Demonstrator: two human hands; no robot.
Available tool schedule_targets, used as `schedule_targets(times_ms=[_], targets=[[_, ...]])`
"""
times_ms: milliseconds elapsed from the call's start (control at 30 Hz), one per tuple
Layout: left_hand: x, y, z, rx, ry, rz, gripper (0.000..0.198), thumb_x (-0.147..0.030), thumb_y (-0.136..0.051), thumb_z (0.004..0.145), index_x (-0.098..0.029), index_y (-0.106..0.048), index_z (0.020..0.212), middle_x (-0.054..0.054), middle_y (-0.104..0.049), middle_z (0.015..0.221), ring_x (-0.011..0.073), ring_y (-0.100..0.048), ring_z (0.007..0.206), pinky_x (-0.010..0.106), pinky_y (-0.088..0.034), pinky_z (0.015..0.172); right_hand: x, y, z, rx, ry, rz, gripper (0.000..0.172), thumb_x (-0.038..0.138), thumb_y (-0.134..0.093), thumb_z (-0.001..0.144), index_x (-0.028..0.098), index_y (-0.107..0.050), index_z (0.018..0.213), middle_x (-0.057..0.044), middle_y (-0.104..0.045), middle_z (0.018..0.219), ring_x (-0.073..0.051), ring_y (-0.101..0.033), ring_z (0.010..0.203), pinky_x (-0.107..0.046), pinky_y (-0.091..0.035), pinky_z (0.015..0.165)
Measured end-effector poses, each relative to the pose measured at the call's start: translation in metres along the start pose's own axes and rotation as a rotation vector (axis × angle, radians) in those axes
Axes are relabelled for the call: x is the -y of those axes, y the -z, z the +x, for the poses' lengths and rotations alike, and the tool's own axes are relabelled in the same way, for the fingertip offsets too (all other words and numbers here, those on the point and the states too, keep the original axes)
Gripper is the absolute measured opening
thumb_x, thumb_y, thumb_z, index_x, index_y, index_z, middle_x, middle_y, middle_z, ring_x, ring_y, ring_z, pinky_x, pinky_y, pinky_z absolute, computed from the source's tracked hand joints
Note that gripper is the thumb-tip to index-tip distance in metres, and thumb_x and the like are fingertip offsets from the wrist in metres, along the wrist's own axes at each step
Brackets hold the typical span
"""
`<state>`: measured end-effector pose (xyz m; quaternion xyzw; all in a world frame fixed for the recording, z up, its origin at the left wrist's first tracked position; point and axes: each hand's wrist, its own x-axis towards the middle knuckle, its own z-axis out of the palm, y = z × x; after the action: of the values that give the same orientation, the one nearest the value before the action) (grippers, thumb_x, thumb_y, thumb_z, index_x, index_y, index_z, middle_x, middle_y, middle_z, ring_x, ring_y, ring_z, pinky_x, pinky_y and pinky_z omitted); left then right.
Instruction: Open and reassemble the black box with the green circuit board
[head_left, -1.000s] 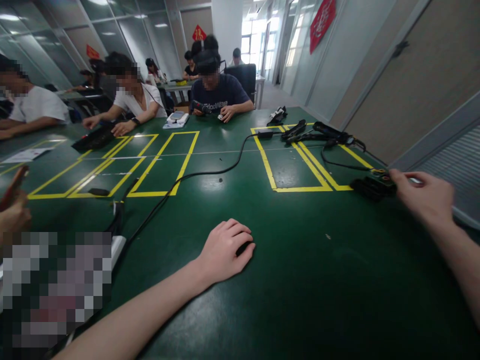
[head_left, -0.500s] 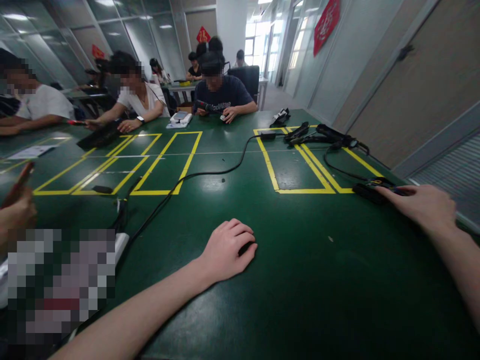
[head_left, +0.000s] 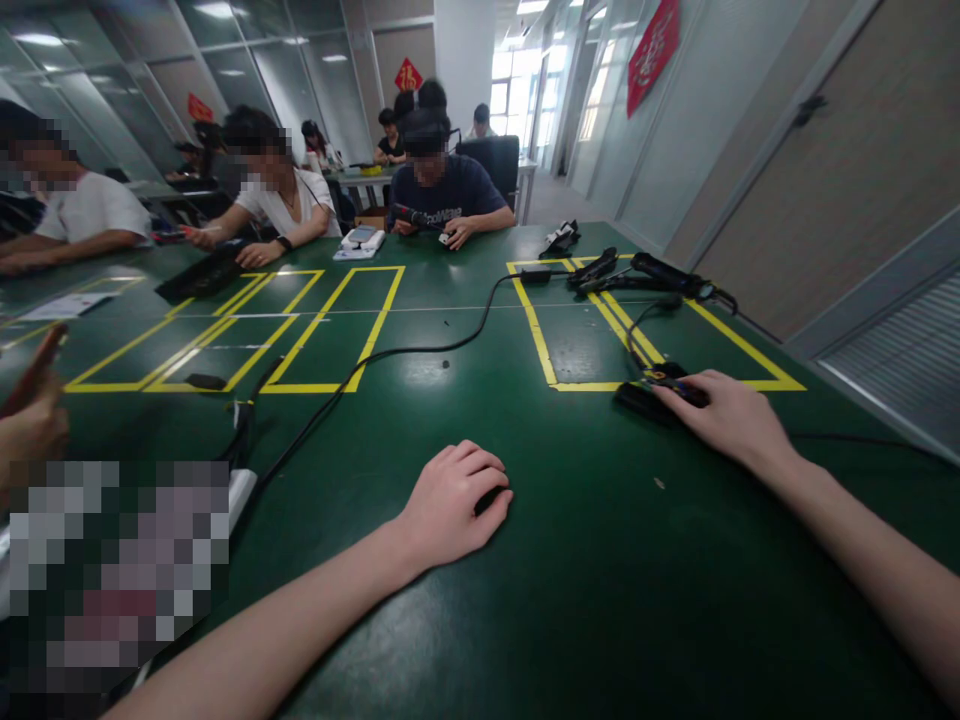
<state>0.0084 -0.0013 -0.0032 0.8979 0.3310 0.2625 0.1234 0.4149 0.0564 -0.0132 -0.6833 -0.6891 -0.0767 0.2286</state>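
My left hand [head_left: 454, 503] rests on the green table [head_left: 570, 590], its fingers loosely bent and the thumb a little apart from the index finger. The dark gap under them looks like shadow, and nothing held shows there. Farther to the right, my right hand [head_left: 731, 412] grips a flat black device [head_left: 646, 402] low on the tabletop, thumb and fingers around its near end. A thin black cord [head_left: 636, 338] loops up from this device. What kind of device it is I cannot make out, since my fingers cover part of it.
Yellow tape outlines [head_left: 551, 350] mark the table. A long black cable [head_left: 420, 346] crosses it to a small black box [head_left: 535, 275]. Black strapped gear [head_left: 649, 272] lies at the far right. Several people sit around; a neighbour's hand [head_left: 34, 425] holds a phone-like object at left.
My right hand has slid left along the table with the black device, off the right side toward the taped outlines. My left hand stays in place.
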Motion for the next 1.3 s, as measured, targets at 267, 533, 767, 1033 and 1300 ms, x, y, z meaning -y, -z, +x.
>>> schedule_targets(times_ms=[267, 533, 767, 1033, 1300], targets=[[-0.002, 0.005, -0.001, -0.02, -0.062, -0.018, 0.047, -0.038, -0.068, 0.094, -0.02, -0.061, 0.137, 0.017, -0.062, 0.146, 0.0326, -0.06, 0.131, 0.051, -0.053, 0.106, 0.132, 0.01, -0.048, 0.307, 0.581, 0.433, 0.022, 0.035, -0.063, 0.098, 0.021, -0.075, 0.11, -0.007, -0.073, 0.103, -0.019, -0.075, 0.079, -0.029, -0.059, 0.069], [-0.002, 0.005, 0.0, 0.134, -0.032, -0.081, 0.06, -0.041, -0.074, 0.089, -0.022, -0.057, 0.143, 0.016, -0.06, 0.149, 0.034, -0.056, 0.137, 0.057, -0.039, 0.119, 0.135, 0.008, -0.059, 0.272, 0.611, 0.459, 0.03, 0.031, -0.067, 0.096, 0.02, -0.07, 0.123, -0.011, -0.072, 0.115, -0.02, -0.077, 0.086, -0.029, -0.062, 0.071], [0.002, 0.008, -0.001, 0.189, 0.061, -0.196, 0.068, -0.02, -0.064, 0.079, -0.026, -0.054, 0.146, 0.014, -0.051, 0.158, 0.0343, -0.049, 0.144, 0.06, -0.03, 0.124, 0.134, 0.007, -0.059, 0.307, 0.634, 0.492, 0.031, 0.025, -0.066, 0.096, 0.021, -0.07, 0.127, -0.01, -0.073, 0.116, -0.019, -0.077, 0.087, -0.027, -0.063, 0.07], [0.004, 0.009, 0.0, 0.172, 0.097, -0.295, 0.071, -0.019, -0.068, 0.075, -0.023, -0.056, 0.145, 0.015, -0.049, 0.159, 0.0349, -0.047, 0.146, 0.057, -0.034, 0.123, 0.134, 0.001, -0.059, 0.262, 0.677, 0.452, 0.029, 0.029, -0.055, 0.105, 0.021, -0.071, 0.127, -0.011, -0.074, 0.115, -0.018, -0.077, 0.085, -0.026, -0.062, 0.066], [0.002, -0.002, 0.0, 0.093, 0.199, -0.218, 0.063, -0.028, -0.077, 0.083, -0.025, -0.057, 0.143, 0.015, -0.047, 0.161, 0.0355, -0.045, 0.148, 0.061, -0.038, 0.121, 0.133, -0.005, -0.061, 0.228, 0.72, 0.328, 0.036, 0.033, -0.045, 0.109, 0.019, -0.071, 0.129, -0.013, -0.075, 0.117, -0.017, -0.076, 0.074, -0.027, -0.062, 0.061]])
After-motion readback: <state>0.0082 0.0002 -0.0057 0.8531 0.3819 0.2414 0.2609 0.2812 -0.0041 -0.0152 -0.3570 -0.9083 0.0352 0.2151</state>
